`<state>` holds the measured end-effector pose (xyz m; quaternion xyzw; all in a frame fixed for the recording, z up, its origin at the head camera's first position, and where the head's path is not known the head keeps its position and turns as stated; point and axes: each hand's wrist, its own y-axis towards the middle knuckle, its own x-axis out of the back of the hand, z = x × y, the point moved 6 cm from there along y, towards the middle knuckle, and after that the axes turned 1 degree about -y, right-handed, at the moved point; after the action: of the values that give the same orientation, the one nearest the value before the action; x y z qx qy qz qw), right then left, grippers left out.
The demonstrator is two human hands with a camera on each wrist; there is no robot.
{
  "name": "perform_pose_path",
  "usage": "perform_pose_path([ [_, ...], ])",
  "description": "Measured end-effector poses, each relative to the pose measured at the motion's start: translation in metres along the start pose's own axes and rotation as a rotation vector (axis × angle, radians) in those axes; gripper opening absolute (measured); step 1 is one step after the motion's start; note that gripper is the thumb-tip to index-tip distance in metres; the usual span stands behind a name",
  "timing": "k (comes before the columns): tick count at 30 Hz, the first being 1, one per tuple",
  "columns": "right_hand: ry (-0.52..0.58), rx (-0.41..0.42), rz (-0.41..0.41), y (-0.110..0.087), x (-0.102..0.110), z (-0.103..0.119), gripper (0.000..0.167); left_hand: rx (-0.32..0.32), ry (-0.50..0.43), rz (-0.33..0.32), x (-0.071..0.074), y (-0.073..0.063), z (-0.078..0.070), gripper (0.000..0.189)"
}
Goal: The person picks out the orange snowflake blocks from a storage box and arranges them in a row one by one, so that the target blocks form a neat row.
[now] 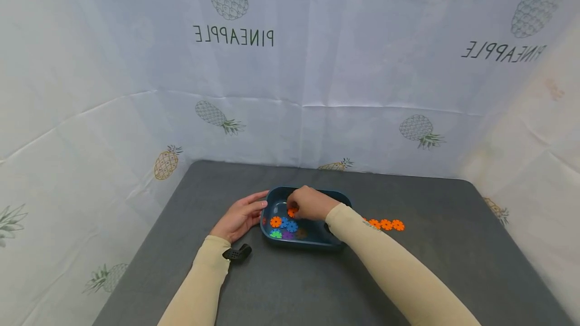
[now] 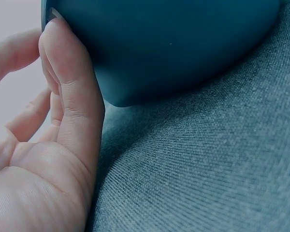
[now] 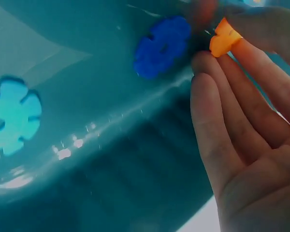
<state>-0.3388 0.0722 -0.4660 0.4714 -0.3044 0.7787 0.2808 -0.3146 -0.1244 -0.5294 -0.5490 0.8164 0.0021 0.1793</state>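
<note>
My left hand point(image 1: 240, 218) holds the left end of a dark blue plastic tray point(image 1: 301, 246), thumb at the rim and fingers along the far corner. Seen from the left wrist, the thumb point(image 2: 70, 72) presses against the tray's smooth wall point(image 2: 174, 53). My right hand point(image 1: 312, 204) reaches down into the tray and pinches an orange notched flower disc point(image 3: 224, 37) between thumb and fingertips. A blue disc point(image 3: 163, 47) and a light turquoise-looking disc point(image 3: 14, 118) lie on the tray floor beside that hand.
Inside the tray's left half are an orange disc point(image 1: 276, 222), blue discs point(image 1: 292, 227), a green disc point(image 1: 276, 234) and a purple disc point(image 1: 287, 235). Right of the tray, a row of orange discs point(image 1: 386, 224) lies on the grey table point(image 1: 281, 291), partly behind the right sleeve.
</note>
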Motion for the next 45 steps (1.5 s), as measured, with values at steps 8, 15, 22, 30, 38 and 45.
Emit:
perform_pose_path([
  [8, 0.177, -0.017, -0.060, -0.021, 0.018, -0.001, 0.027, 0.004, 0.035, -0.032, 0.002, -0.001, 0.004, 0.063],
  [15, 0.325, -0.008, -0.167, -0.048, 0.033, -0.009, 0.029, -0.009, 0.059, -0.029, 0.009, -0.002, 0.002, 0.066],
  [22, 0.401, -0.076, -0.294, -0.083, 0.041, -0.033, 0.031, -0.009, 0.062, -0.043, 0.014, -0.006, 0.004, 0.065],
  [30, 0.440, -0.180, -0.412, -0.132, 0.038, -0.072, 0.033, -0.020, 0.062, -0.030, 0.011, -0.003, 0.006, 0.064],
  [38, 0.430, -0.287, -0.529, -0.189, 0.029, -0.121, 0.037, -0.018, 0.064, -0.015, 0.003, 0.001, 0.004, 0.067],
  [45, 0.423, -0.386, -0.588, -0.232, 0.018, -0.166, 0.042, -0.012, 0.068, -0.012, 0.001, 0.001, 0.003, 0.066],
])
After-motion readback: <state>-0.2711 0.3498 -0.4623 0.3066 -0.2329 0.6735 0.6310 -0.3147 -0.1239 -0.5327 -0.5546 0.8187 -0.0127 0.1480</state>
